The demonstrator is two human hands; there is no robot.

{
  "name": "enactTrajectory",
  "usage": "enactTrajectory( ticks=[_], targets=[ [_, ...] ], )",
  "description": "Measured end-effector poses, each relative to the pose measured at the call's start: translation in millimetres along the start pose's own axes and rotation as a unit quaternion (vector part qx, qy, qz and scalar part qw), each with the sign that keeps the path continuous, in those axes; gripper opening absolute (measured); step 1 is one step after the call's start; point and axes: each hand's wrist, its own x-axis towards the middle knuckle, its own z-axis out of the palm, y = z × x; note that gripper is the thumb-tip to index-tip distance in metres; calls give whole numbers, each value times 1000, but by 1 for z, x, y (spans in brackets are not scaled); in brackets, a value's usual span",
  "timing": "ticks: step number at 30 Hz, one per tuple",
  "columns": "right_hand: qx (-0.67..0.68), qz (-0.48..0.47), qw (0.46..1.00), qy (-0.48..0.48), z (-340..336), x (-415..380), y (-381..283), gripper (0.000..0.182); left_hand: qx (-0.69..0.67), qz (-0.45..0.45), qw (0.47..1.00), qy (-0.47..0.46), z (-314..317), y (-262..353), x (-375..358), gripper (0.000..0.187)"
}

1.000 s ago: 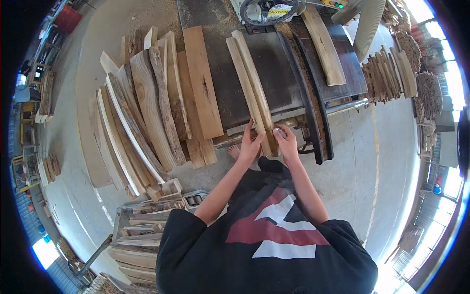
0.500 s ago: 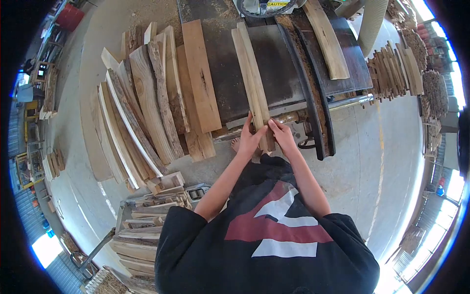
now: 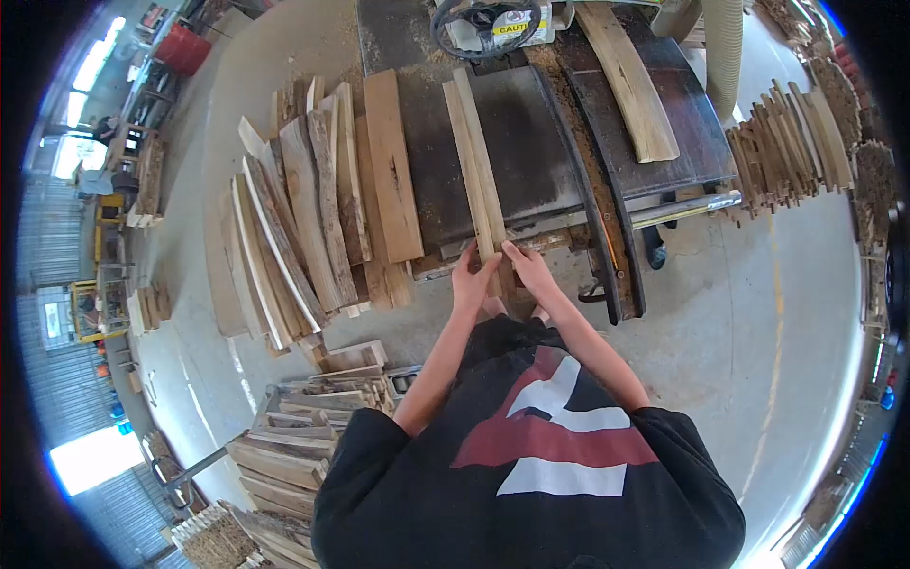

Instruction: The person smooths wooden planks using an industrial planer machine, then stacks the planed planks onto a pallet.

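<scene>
Two long strips of wood (image 3: 474, 161) lie side by side on the dark saw table (image 3: 531, 152), running away from the person toward the machine's guard wheel (image 3: 483, 24) at the far end. In the head view, the left hand (image 3: 471, 280) and the right hand (image 3: 528, 270) both rest on the near ends of these strips, just at the table's front edge. The left fingers are spread flat along the left side of the pair; the right fingers lie together across the top and right side. Neither hand is wrapped around the wood, so this reads as pressing and steering rather than gripping.

As a judgement, the feed looks barely begun: almost the whole length of the strips sits on the table short of the guard wheel, and only the near tips overhang.

Left of the table, a fan of rough boards (image 3: 313, 209), some with bark on their edges, leans and lies on the concrete floor, apparently uncut stock. One curved plank (image 3: 630, 85) rests on the right part of the table. Bundled thin slats (image 3: 787, 152) stand at the right, and a cart of short offcuts (image 3: 294, 446) sits by the person's left side.
</scene>
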Motion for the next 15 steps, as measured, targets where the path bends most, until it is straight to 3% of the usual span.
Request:
enactTrajectory(
  ticks=[2, 4, 5, 6, 7, 8, 9, 11, 12, 13, 14, 15],
  targets=[
    [-28, -22, 999, 8, -1, 5, 8, 62, -24, -4, 1000, 4, 1, -4, -3, 70],
    [-81, -16, 988, 131, -9, -6, -9, 64, 53, -52, 996, 52, 8, 8, -8, 70],
    [-74, -21, 988, 132, -23, -13, -22, 64, 58, -45, 996, 53, 11, 7, -8, 70],
    [-94, 13, 992, 84, -44, -29, -48, 64, 232, 94, 956, 153, 13, -2, -5, 69],
    [-116, 50, 991, 35, -63, -40, -61, 64, 390, 224, 859, 245, 17, -8, -3, 69],
    [-188, 1, 979, 73, -75, -45, -58, 57, 345, 167, 900, 207, 25, 15, -8, 69],
    [-189, 3, 980, 70, -88, -58, -60, 57, 347, 164, 900, 208, 28, 9, 5, 69],
    [-209, -100, 969, 80, -115, -95, -73, 49, 320, 300, 877, 195, 28, -11, 37, 66],
    [-209, -97, 970, 76, -129, -111, -74, 49, 241, 119, 955, 123, 33, 21, 30, 61],
    [-215, -120, 967, 70, -145, -125, -75, 46, 243, 118, 955, 124, 34, 21, 32, 61],
    [-219, -144, 963, 67, -159, -136, -72, 43, -10, 77, 995, 56, 37, 18, 38, 58],
    [-218, -143, 963, 68, -171, -148, -67, 43, -263, 29, 964, -16, 40, 18, 43, 55]
  ],
)
